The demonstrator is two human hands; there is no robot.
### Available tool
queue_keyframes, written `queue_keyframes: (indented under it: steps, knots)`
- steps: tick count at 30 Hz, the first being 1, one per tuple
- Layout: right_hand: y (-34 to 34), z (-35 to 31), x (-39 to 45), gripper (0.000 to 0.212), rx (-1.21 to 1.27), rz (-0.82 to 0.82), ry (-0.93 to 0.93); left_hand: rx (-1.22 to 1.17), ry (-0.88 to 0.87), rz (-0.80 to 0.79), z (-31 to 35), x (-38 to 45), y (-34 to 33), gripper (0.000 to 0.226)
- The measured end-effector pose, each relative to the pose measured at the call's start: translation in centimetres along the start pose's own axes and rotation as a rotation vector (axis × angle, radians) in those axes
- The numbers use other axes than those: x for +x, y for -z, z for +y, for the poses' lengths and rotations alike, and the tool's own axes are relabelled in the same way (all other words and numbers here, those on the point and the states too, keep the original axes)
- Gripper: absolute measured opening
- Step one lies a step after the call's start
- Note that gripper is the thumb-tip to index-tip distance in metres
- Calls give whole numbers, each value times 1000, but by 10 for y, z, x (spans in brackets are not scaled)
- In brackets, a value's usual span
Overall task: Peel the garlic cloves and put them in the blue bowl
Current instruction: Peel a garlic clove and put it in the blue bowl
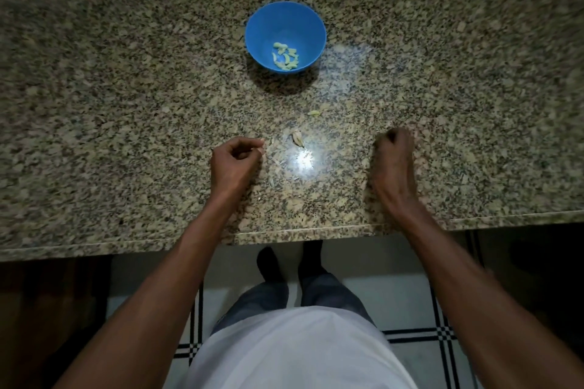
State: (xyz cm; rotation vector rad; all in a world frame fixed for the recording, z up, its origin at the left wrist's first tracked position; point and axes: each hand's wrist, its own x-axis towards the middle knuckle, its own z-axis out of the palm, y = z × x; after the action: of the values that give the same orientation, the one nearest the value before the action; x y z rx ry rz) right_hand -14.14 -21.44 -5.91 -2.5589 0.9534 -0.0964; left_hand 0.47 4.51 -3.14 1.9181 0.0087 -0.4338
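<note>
1. The blue bowl (285, 36) stands on the speckled bench (126, 88) in the upper middle of the frame, with several peeled garlic cloves (285, 56) lying in its bottom.
2. An unpeeled clove (297, 139) lies at mid-frame between the hands, and another small clove (313, 113) lies above it, nearer the bowl.
3. The left hand (235, 163) is curled, fingertips pinched together on what looks like a scrap of skin.
4. The right hand (393, 164) is blurred and curled; I cannot tell whether it holds anything.
</note>
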Motion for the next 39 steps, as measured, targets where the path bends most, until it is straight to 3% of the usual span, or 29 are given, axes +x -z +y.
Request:
queue_keyframes:
  steps: [6, 8, 12, 14, 19, 26, 30, 35, 39]
  knots:
    - [-43, -104, -58, 23, 229, -200, 223, 49, -41, -7, -8, 1, 16, 11]
    - [-44, -120, -62, 24, 297, -134, 267, 75, -71, -18, -11, 1, 20, 8]
    - [-29, -131, -31, 36, 401, 52, 90, 81, -51, -22, -15, 1, 24, 11]
    - [-27, -129, -9, 46, 356, 38, 76, 84, -40, -30, -16, -1, 24, 14]
    - [-23, -122, 18, 17, 277, -36, 199, 82, -34, -40, -16, -1, 24, 15]
    - [-23, -119, 13, 11, 278, 8, 226, 74, -4, -44, -15, 6, 22, 12]
    - [-16, -124, -9, 23, 298, 132, 171, 52, 25, -31, -17, 9, 26, 15]
    - [-30, -153, -9, 32, 240, -117, 335, 63, 16, -20, -20, 10, 27, 17]
    - [-39, -157, -6, 29, 54, -226, 442, 116, -18, -9, -19, 12, 25, 24]
